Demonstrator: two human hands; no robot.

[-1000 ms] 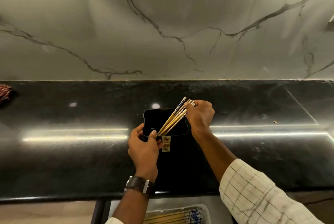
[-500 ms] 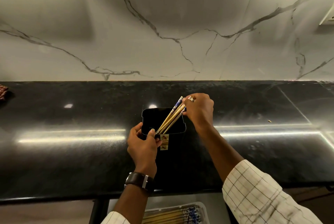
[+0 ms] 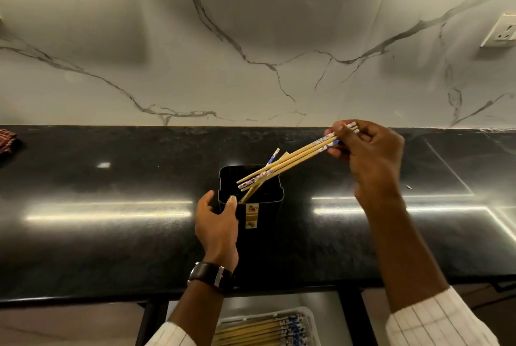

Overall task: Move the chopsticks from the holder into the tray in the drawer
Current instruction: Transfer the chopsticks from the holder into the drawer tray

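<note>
A black square holder stands on the dark counter, with a small flowered label on its front. My left hand grips its left front corner, thumb on the rim. My right hand is raised to the right of the holder and pinches a few wooden chopsticks by their patterned ends; their tips hang over the holder's mouth. A couple of chopsticks still lean inside the holder. Below the counter edge, a clear tray in the open drawer holds several chopsticks lying side by side.
The black counter runs the full width, backed by a white marble wall. A red checked cloth lies at the far left. A wall socket is at the upper right. A small crumb lies right of my hand.
My right hand has lifted a few chopsticks up and to the right, out of the holder. My left hand has kept its hold on the holder.
</note>
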